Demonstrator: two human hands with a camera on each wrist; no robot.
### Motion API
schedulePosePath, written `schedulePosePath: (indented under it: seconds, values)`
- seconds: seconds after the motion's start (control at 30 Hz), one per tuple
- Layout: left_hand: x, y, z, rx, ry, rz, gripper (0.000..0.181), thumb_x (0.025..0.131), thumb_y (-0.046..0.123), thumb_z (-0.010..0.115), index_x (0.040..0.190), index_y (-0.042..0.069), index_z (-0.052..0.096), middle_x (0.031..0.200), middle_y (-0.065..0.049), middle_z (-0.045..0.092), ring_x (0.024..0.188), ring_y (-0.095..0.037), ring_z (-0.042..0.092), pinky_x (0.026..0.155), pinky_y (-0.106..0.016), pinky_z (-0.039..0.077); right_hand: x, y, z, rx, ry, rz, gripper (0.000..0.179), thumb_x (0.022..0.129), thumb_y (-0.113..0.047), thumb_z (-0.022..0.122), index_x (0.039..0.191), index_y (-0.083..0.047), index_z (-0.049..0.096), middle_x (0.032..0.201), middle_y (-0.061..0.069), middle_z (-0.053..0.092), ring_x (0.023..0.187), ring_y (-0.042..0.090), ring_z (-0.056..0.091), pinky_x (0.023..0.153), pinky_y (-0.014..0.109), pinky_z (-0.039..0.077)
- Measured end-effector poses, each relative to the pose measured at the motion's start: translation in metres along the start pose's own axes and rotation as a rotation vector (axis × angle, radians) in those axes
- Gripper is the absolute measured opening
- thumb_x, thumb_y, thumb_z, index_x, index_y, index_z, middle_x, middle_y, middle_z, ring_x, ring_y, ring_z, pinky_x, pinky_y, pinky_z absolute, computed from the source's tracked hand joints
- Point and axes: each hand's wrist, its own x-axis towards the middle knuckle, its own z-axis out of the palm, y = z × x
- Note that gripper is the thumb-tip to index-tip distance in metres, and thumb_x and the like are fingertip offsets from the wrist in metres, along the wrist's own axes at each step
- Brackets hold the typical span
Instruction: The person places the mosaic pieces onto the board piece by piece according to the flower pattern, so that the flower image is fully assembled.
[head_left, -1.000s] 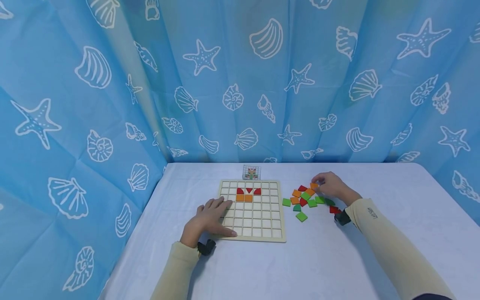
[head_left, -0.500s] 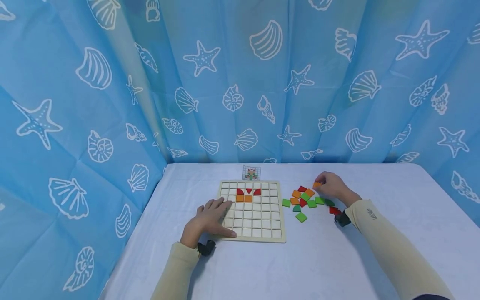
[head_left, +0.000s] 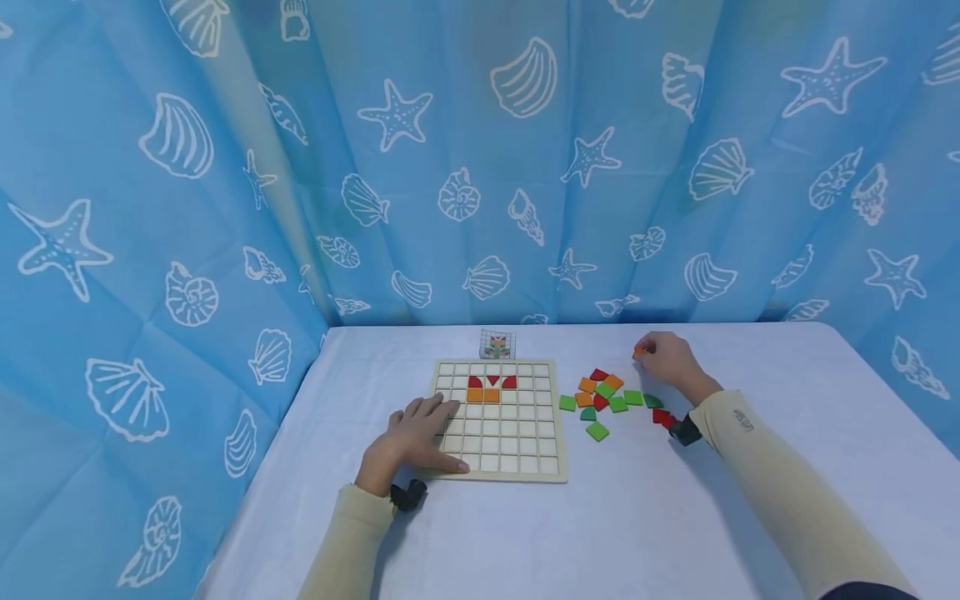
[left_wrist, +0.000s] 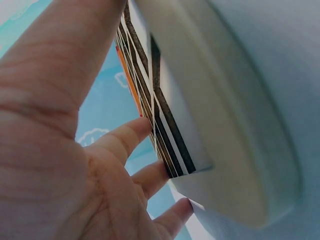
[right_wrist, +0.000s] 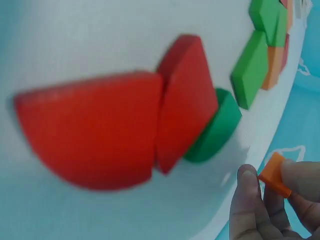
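Observation:
My left hand (head_left: 410, 442) rests spread on the left edge of a pale square grid board (head_left: 561, 433). In the left wrist view its fingertips (left_wrist: 139, 129) touch the board's rim. Two red quarter-rounds, a small red triangle (head_left: 492, 380) and two orange square tiles (head_left: 483, 396) lie in the board's upper cells. Past the far right of the loose pieces, my right hand (head_left: 671, 362) pinches an orange tile (right_wrist: 275, 174) between thumb and fingertips, raised over the table. Beneath that wrist lie a red quarter-round piece (right_wrist: 95, 130), another red piece (right_wrist: 187, 105) and a green rounded piece (right_wrist: 217, 130).
A loose cluster of green, orange and red tiles (head_left: 604, 390) lies right of the board. Behind the board is a small picture card (head_left: 497, 344) with a coloured grid pattern. A blue shell-print curtain (head_left: 480, 167) hangs along the white table's (head_left: 585, 525) back and left.
My right hand has lifted the orange tile off the pile and moved it back and slightly right. My left hand stays on the board; the head view has shifted a little.

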Motion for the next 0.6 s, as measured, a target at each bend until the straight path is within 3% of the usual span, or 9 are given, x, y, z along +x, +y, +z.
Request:
schedulePosePath:
  seconds: [0.3, 0.6]
  values:
    - [0.001, 0.002, 0.000, -0.003, -0.001, -0.019, 0.106, 0.068, 0.062, 0.082, 0.155, 0.029, 0.032, 0.164, -0.006, 0.024, 0.150, -0.034, 0.019, 0.118, -0.063, 0.017, -0.006, 0.000, -0.017, 0.019, 0.019, 0.010, 0.035, 0.099, -0.012, 0.054, 0.129, 0.005, 0.056, 0.121, 0.027, 0.058, 0.101, 0.037, 0.053, 0.086, 0.045, 0.054]
    - [0.001, 0.003, 0.000, -0.006, -0.001, -0.014, 0.106, 0.068, 0.062, 0.082, 0.154, 0.027, 0.032, 0.164, -0.007, 0.025, 0.149, -0.034, 0.020, 0.118, -0.063, 0.018, -0.006, -0.012, -0.022, 0.204, 0.022, 0.075, 0.038, 0.102, -0.017, 0.050, 0.135, 0.002, 0.053, 0.120, 0.024, 0.059, 0.101, 0.034, 0.063, 0.087, 0.041, 0.058]
